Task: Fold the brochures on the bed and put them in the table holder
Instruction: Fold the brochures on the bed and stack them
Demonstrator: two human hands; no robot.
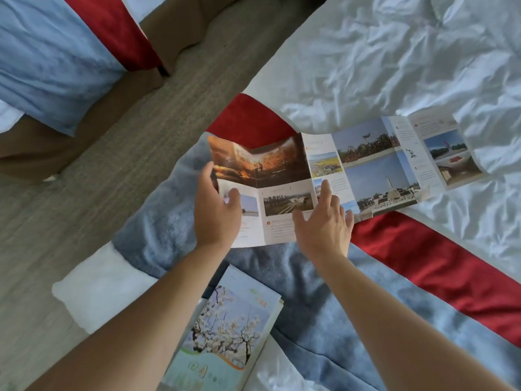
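A long unfolded brochure [366,165] with photo panels lies stretched across the bed, from the blue blanket to the white sheet. Its leftmost panel is lifted off the bed. My left hand [217,213] grips that left end, thumb on top and fingers behind. My right hand [324,221] rests flat with spread fingers on a panel near the middle-left. A stack of folded brochures [231,328] with a blossom-tree cover lies near me by my left forearm. No table holder is in view.
The bed has a blue blanket [310,292], a red runner [437,263] and a rumpled white sheet [394,66]. A second bed [50,66] stands at the upper left across a strip of grey carpet [84,179].
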